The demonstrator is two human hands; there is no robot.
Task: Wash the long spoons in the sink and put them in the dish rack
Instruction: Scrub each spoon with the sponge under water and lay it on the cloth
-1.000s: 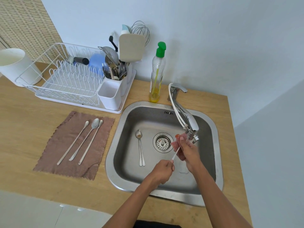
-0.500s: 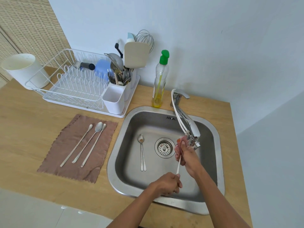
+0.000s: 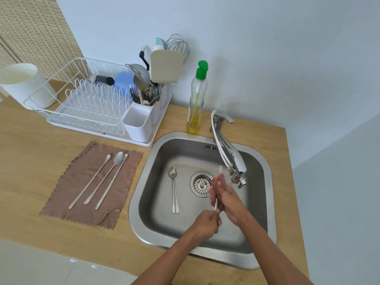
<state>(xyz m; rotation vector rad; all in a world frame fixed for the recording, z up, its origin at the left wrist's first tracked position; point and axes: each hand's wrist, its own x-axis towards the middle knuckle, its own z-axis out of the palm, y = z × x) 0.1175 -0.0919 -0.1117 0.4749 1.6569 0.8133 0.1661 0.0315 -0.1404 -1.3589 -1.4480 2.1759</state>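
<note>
You hold the long, slender pale spoon [image 3: 216,204] over the square stainless-steel sink [image 3: 135,212], near the chrome tap [image 3: 230,155]: your left hand [image 3: 206,222] curls its fingers round the handle end to steady it, while the fingers of your right hand [image 3: 228,199] pinch a pink scouring cloth [image 3: 216,187] round the shaft to scrub it. Two long metal spoons [image 3: 172,173] lie on the sink floor and three long spoons [image 3: 118,157] on a brown cloth [image 3: 88,194], apparently awaiting washing; the white wire dish rack [image 3: 86,103] stands just behind.

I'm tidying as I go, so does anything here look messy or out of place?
Two small things. The brown cloth under the three spoons has a rumpled near corner, and the spoon lying in the sink has a brown smear in its bowl, so it looks unwashed.
</note>
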